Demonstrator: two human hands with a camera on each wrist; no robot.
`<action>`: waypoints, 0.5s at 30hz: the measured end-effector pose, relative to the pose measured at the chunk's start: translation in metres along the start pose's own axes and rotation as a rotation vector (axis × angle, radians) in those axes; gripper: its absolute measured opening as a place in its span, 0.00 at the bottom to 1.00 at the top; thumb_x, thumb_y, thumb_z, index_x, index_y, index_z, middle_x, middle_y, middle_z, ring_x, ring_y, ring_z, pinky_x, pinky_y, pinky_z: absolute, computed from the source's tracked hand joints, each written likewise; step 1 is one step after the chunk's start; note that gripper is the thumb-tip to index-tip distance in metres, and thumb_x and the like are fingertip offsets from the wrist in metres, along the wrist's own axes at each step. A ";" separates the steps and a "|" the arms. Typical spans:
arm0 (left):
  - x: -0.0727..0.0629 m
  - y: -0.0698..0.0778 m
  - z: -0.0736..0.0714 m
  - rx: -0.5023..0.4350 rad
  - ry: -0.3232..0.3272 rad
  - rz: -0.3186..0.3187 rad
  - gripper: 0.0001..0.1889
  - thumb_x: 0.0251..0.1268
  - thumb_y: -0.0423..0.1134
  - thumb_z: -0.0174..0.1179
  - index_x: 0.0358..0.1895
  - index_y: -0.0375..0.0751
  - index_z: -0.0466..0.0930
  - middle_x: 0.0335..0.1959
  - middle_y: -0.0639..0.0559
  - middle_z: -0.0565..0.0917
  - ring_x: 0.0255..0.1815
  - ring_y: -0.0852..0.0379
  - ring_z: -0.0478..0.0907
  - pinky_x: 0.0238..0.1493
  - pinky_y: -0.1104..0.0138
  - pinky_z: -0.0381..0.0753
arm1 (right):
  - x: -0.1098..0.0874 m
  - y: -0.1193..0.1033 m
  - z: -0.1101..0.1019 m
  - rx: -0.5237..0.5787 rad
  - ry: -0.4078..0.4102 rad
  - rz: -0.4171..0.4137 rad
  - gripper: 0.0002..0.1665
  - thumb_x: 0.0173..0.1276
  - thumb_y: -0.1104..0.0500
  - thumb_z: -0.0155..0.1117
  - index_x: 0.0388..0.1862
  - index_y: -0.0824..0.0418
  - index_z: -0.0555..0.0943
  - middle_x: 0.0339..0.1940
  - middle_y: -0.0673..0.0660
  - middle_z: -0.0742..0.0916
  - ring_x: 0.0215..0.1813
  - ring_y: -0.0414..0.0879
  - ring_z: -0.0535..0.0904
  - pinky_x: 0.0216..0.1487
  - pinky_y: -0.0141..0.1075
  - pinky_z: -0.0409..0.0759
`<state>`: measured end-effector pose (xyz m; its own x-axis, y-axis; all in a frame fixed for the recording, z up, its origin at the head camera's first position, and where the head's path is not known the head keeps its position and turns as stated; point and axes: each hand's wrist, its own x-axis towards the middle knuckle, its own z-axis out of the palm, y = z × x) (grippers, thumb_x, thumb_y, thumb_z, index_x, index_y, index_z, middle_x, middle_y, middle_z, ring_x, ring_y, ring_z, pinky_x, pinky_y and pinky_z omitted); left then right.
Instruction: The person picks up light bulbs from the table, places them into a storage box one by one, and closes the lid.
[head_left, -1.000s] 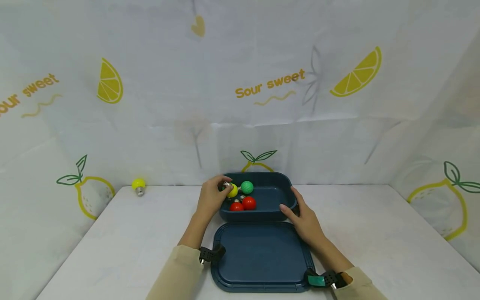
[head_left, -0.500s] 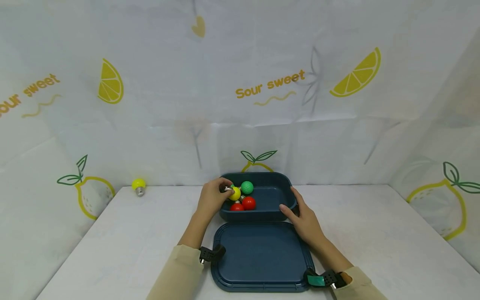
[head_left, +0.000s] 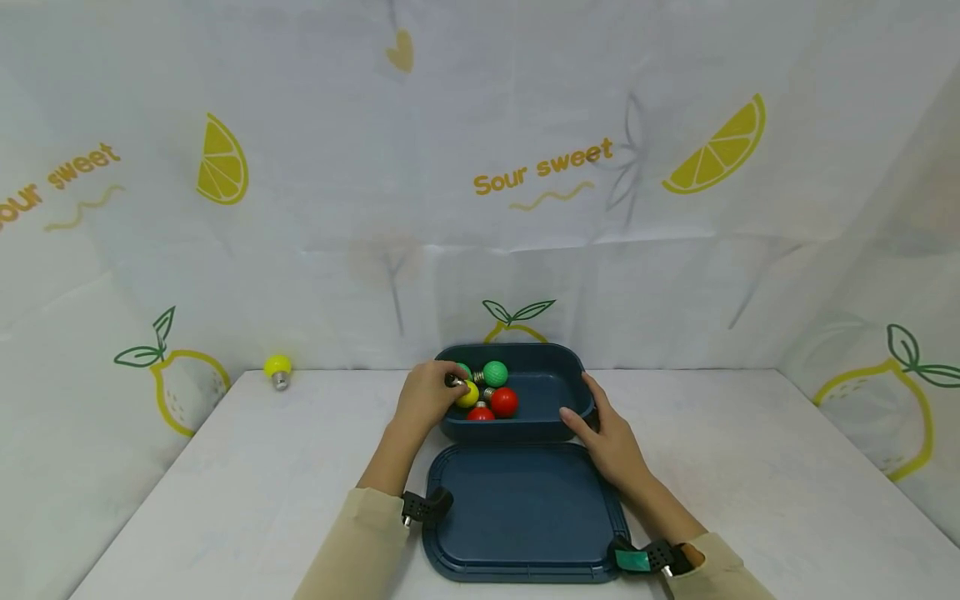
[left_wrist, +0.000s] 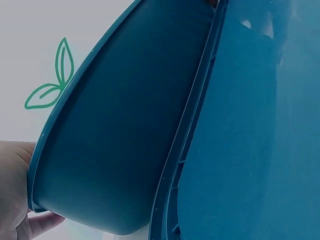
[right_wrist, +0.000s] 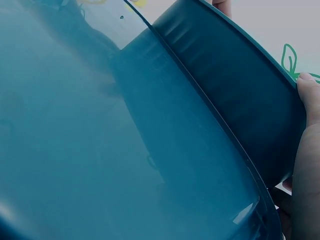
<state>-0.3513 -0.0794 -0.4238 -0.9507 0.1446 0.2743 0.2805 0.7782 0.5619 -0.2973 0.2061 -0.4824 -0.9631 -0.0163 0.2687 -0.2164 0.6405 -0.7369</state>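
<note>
Inside the left end of a dark blue box [head_left: 547,431], my left hand [head_left: 426,396] pinches a yellow light bulb [head_left: 468,395] by its metal base. Two red bulbs, the nearer [head_left: 481,413] and the rounder one [head_left: 505,402], lie beside it. Behind are a green bulb [head_left: 495,373] and another green one [head_left: 464,369], partly hidden by my fingers. My right hand [head_left: 613,443] grips the box's right end, thumb at the front rim. In the right wrist view the thumb [right_wrist: 306,92] shows at the rim. The bulbs are hidden from both wrist views.
A dark blue lid [head_left: 525,512] lies flat on the white table [head_left: 750,483] just in front of the box. At the far left corner sits another yellow bulb [head_left: 277,367]. A lemon-printed cloth [head_left: 337,292] hangs behind the table.
My left hand has lowered the yellow bulb slightly toward the near side of the box. The red bulbs have shifted a little to the right. My right hand has stayed in place.
</note>
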 end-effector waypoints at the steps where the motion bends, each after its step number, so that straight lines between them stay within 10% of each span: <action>1: 0.000 0.000 0.000 0.010 0.000 0.006 0.05 0.61 0.37 0.71 0.40 0.45 0.91 0.40 0.49 0.91 0.43 0.51 0.84 0.47 0.58 0.85 | 0.000 0.000 0.000 0.000 0.000 0.001 0.44 0.76 0.40 0.57 0.84 0.47 0.51 0.57 0.65 0.86 0.54 0.54 0.83 0.58 0.56 0.78; 15: 0.002 -0.002 0.002 0.025 -0.006 0.012 0.06 0.60 0.37 0.71 0.40 0.46 0.91 0.41 0.49 0.90 0.44 0.52 0.83 0.47 0.59 0.84 | 0.000 -0.002 -0.001 -0.011 0.000 0.002 0.44 0.76 0.41 0.57 0.83 0.47 0.52 0.45 0.59 0.88 0.45 0.46 0.82 0.49 0.44 0.78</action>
<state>-0.3544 -0.0799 -0.4259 -0.9480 0.1580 0.2764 0.2890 0.7912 0.5389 -0.2970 0.2057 -0.4806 -0.9636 -0.0151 0.2668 -0.2124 0.6489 -0.7306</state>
